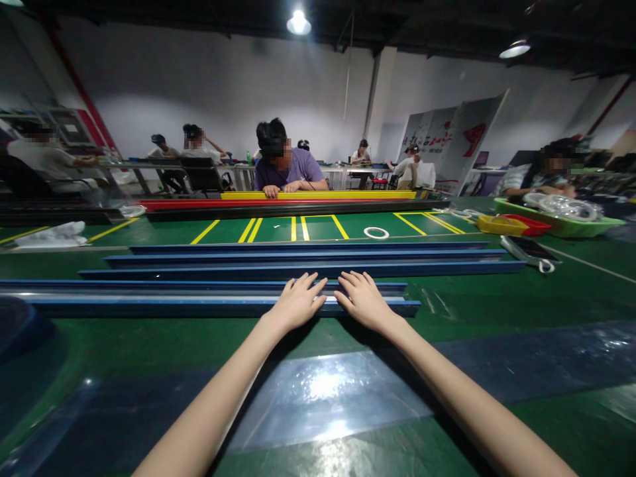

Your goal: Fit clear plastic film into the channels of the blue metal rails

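L hand (297, 301) & R hand (364, 298) are side by side, palms down, on the long blue channel-shaped metal-look rail (173, 308), near its 3 o'clock end; fingers open & spread, not wrapped round it. The rail lies crosswise on the green tabletop (497, 298), running off to 9 o'clock. From the hands: more long blue rails (318, 270) at 12, w/ a flat white ring (376, 233) past them; farther, a long black rail (298, 212), red rail (199, 203) & yellow rail (348, 195), the last w/ a purple-shirted person's hand (271, 191) on it. Yellow plastic tray (501, 225) & green plastic basin (591, 228) at 2; shiny clear plastic sheet (322, 404) at 6.
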Motion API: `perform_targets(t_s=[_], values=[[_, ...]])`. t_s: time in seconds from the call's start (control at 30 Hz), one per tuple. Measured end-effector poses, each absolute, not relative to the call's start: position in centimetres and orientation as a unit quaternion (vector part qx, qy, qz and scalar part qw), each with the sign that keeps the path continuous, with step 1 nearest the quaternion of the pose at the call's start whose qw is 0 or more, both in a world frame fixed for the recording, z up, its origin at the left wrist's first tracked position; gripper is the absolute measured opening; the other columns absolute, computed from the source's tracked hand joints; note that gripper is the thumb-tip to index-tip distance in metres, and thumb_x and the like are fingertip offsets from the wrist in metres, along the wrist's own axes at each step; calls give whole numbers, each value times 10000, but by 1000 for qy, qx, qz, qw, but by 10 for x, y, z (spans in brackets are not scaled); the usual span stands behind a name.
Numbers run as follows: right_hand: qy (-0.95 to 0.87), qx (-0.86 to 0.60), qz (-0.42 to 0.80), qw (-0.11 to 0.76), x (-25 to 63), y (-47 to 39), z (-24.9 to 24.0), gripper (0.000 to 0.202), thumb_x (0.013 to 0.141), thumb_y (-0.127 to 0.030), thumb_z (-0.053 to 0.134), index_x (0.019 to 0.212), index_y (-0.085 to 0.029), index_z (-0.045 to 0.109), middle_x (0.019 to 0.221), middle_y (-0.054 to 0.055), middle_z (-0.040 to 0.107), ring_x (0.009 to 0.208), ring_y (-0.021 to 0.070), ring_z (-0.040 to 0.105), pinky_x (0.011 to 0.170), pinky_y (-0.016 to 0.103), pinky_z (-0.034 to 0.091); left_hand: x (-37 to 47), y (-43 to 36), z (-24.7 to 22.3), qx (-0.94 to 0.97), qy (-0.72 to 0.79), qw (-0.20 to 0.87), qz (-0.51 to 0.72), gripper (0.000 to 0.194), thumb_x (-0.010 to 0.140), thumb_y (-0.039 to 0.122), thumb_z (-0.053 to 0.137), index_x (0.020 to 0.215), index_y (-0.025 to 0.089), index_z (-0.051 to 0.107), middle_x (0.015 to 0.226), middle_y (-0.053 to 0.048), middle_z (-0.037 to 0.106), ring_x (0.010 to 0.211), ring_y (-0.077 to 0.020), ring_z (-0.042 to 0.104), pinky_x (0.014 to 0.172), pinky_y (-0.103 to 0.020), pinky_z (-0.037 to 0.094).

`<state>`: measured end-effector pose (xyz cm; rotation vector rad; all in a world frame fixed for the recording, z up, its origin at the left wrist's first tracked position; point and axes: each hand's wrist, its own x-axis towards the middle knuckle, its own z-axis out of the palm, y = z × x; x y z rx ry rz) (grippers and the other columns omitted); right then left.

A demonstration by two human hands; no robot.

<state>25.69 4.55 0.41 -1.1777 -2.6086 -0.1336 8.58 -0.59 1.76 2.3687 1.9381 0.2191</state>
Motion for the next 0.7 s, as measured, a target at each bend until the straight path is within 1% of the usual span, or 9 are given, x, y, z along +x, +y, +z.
perform_targets(t_s=[0.1,0.27,0.4,0.47,0.57,0.7], values=[[-900,-406,-68,143,261,48,10,424,875,-393,332,1156,-142,526,1252,102,498,1167,242,396,1000,428,200,84,-6,11,763,641,60,52,505,887,447,211,1347,245,257,1423,-58,229,1308,-222,157,1043,-423,140],[-898,-419,-67,114,273,55,24,387,886,-381,311,1056,-162,581,1115,92,589,1048,204,495,906,341,316,69,-3,20,753,649,107,9,531,881,461,208,1361,234,219,1436,-58,178,1319,-219,95,1049,-408,117],[-890,-443,-70,81,282,60,30,383,889,-375,298,1030,-162,583,1073,99,605,1020,205,519,849,315,354,55,-5,33,727,670,142,-42,532,880,447,210,1370,243,176,1445,-51,125,1321,-226,47,1047,-431,93],[-888,-449,-77,69,285,61,32,379,882,-386,311,1031,-161,578,1072,106,602,1013,211,523,829,307,364,48,-8,40,704,690,155,-67,527,879,440,211,1370,255,164,1446,-51,110,1321,-222,43,1041,-444,99],[-887,-451,-88,51,288,60,36,368,874,-392,328,1023,-164,575,1065,110,601,989,217,532,793,302,377,36,-12,50,670,720,155,-98,522,871,428,233,1366,275,171,1440,-63,128,1320,-225,61,1027,-483,114],[-886,-452,-97,24,287,56,39,353,870,-397,331,991,-172,574,999,104,618,933,226,555,744,310,396,17,-16,57,654,734,145,-114,527,854,382,282,1360,260,199,1430,-88,166,1317,-226,107,1016,-502,134]])
